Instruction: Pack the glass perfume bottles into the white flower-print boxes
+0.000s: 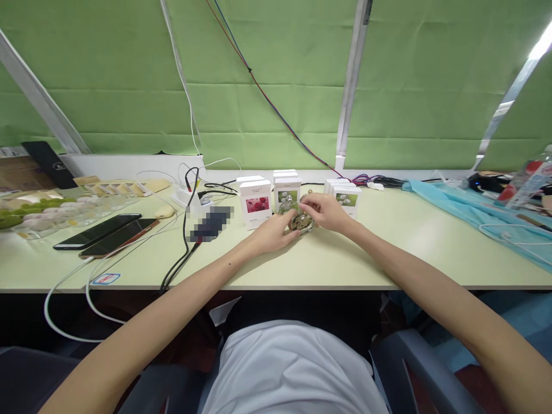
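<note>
i hold a glass jar (303, 223) in my curled left hand (276, 232), right hand (324, 211) pinched at its top, grip unclear

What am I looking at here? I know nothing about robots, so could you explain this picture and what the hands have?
There is no robot here: these are a person's two bare hands. The single picture comes from a camera worn on that person's head, looking forward and down, so their own white shirt shows at the bottom.

On the long, pale yellow-green tabletop stand white boxes with flower pictures. Toward the left lie two dark, flat phones; on the right is a crumpled light-blue plastic sheet.

The left hand holds a rounded, clear glass vessel with brownish contents. The right hand is at its upper side; whether it grips is hard to tell.
</note>
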`<state>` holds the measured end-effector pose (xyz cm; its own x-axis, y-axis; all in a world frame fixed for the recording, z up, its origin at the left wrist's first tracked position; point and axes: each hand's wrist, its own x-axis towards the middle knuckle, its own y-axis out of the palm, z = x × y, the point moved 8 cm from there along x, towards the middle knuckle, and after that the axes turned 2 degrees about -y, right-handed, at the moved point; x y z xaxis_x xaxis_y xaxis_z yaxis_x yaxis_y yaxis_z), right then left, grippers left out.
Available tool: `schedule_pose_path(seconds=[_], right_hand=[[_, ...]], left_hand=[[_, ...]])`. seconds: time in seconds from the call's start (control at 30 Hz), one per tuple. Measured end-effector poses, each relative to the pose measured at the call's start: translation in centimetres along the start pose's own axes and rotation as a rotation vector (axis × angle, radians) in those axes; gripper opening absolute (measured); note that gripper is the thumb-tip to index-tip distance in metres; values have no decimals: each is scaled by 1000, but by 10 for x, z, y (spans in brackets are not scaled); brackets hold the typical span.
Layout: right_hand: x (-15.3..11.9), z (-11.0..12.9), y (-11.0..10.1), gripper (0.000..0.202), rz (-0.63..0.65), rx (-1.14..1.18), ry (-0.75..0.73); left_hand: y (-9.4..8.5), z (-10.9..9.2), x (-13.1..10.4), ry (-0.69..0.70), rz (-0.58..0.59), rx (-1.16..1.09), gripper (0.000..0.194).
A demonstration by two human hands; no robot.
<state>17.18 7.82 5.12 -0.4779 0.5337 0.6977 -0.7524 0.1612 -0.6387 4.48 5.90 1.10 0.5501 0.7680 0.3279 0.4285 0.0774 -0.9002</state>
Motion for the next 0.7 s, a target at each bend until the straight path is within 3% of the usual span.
schedule_pose_path(seconds=[0.7], right_hand=[[1, 4, -1, 18, 4, 13, -35]], left_hand=[[0, -2, -1, 14, 1, -11, 38]])
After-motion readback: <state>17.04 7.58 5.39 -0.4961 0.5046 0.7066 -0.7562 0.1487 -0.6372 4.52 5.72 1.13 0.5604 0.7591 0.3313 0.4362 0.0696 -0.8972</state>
